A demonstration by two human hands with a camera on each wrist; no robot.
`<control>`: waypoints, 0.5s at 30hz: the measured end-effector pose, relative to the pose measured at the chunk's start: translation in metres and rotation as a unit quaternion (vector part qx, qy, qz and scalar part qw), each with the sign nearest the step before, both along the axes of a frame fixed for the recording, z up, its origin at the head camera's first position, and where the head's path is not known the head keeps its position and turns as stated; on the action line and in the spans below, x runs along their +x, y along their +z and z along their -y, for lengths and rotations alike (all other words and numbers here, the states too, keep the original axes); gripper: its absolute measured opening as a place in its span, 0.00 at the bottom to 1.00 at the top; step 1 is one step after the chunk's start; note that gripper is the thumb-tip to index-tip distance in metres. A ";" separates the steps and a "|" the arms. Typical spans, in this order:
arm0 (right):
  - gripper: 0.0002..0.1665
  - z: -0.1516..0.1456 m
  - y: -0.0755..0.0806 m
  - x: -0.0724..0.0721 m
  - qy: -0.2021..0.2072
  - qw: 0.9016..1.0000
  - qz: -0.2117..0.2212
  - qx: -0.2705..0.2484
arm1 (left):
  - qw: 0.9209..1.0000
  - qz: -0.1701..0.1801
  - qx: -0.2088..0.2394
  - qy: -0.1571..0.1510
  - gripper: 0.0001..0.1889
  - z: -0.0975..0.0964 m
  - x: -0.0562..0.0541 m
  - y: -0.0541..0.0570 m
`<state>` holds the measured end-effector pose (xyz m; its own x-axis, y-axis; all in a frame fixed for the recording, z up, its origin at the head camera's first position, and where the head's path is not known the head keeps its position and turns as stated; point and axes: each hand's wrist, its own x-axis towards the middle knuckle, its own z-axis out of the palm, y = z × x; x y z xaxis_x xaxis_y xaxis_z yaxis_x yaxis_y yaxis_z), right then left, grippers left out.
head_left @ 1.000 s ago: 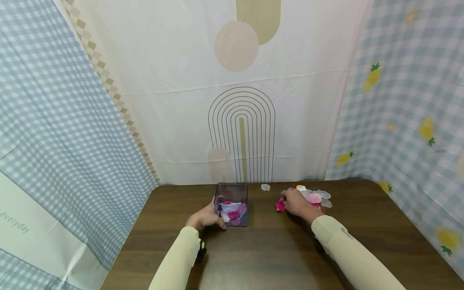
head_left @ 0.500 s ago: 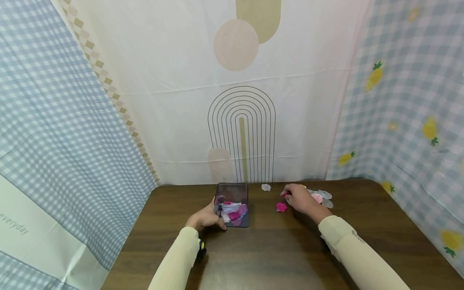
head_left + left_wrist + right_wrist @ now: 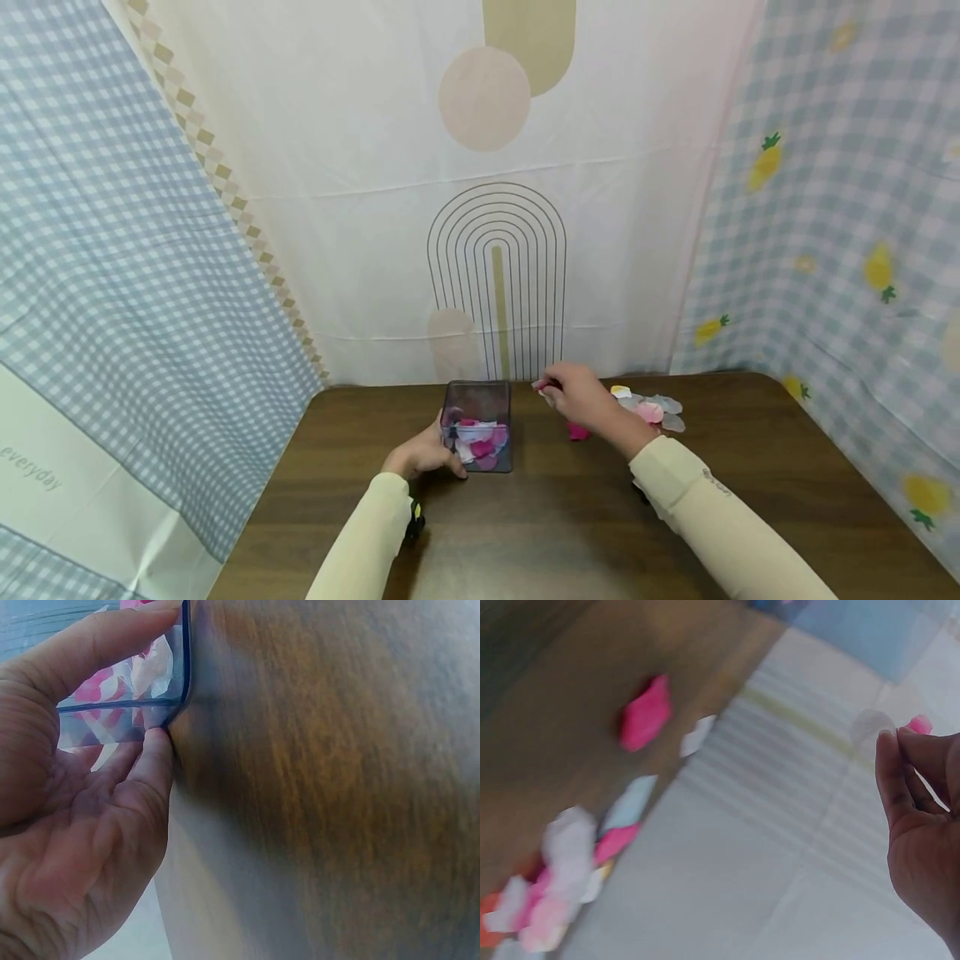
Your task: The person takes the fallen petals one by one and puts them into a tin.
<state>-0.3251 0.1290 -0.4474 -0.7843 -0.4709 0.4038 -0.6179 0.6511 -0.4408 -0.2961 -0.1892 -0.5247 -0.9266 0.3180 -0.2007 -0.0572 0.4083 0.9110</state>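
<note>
White petal (image 3: 871, 729), pink petal (image 3: 921, 724) pinched together
Right hand (image 3: 587, 398), gripping both, has moved nearer the clear box (image 3: 478, 402) the left hand (image 3: 426, 455) holds.

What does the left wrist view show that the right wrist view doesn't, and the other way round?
Only the left wrist view shows the left hand, gripping the box. Only the right wrist view shows the right hand holding a pale petal and a pink petal, plus loose petals and the lined cloth. Both show part of the box and of the table.
</note>
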 end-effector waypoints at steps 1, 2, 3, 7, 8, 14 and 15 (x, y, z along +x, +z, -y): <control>0.06 0.004 0.003 0.003 0.006 1.000 -0.006 -0.001 | 1.000 -0.001 0.001 -0.002 0.62 0.000 0.000 -0.001; 0.06 0.008 0.006 0.005 0.011 1.000 -0.014 -0.001 | 1.000 -0.002 0.001 -0.004 0.62 0.000 0.000 -0.001; 0.07 0.012 0.008 0.007 0.016 1.000 -0.021 0.000 | 1.000 -0.003 0.001 -0.005 0.62 0.000 0.000 -0.002; 0.05 0.023 0.017 0.014 0.025 0.999 -0.045 0.003 | 1.000 -0.006 0.002 -0.009 0.62 -0.001 -0.001 -0.004; 0.05 0.025 0.018 0.015 0.028 0.998 -0.051 0.003 | 1.000 -0.006 0.002 -0.009 0.62 -0.001 -0.001 -0.004; 0.05 0.037 0.024 0.018 0.040 0.997 -0.063 -0.002 | 1.000 -0.012 -0.001 -0.007 0.62 -0.001 -0.002 -0.003; 0.05 0.039 0.024 0.018 0.040 0.997 -0.062 -0.004 | 1.000 -0.014 -0.002 -0.008 0.62 0.000 -0.002 -0.003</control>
